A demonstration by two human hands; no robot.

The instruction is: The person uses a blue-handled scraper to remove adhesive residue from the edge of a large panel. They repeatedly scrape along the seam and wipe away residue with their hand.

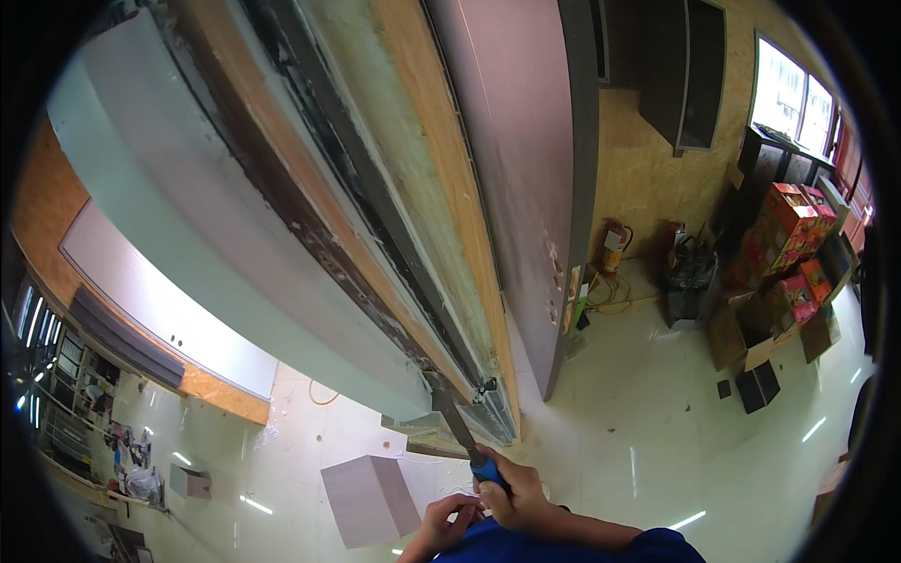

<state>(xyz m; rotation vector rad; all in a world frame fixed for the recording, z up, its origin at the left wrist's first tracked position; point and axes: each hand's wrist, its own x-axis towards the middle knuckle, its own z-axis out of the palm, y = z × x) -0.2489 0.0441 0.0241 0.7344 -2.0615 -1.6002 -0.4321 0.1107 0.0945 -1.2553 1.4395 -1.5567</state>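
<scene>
In my right hand [518, 493] is a chisel with a blue handle [490, 472], the fingers wrapped round it. Its flat grey blade [457, 422] slants up and left, its tip at the lower end of a rough dark groove [328, 253] in a layered frame. Wood strips [450, 169], dark channels and a pale smooth panel [206, 206] run side by side in this frame. My left hand [448, 527] is just left of the handle's end, its fingers curled in; what they hold, if anything, is hidden.
A grey-pink door panel [521, 141] stands right of the frame. A pale box [372, 500] lies on the floor below. Open cartons [741, 328], colourful boxes [793, 230] and a fire extinguisher [615, 246] stand at the right. Cluttered shelves [70, 366] are at far left.
</scene>
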